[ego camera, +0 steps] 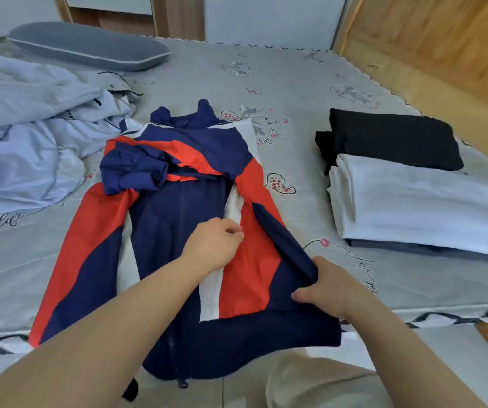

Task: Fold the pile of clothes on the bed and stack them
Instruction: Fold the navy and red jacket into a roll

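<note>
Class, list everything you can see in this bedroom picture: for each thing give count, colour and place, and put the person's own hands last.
jacket: one, navy, red and white, spread mid-bed
folded clothes: a stack, white on top, right side
black garment: one, folded, behind the stack
unfolded clothes: a heap, pale blue, left
pillow: one, grey, far left
bed: one, grey patterned sheet
left hand: on the jacket
right hand: grips the jacket's sleeve
</note>
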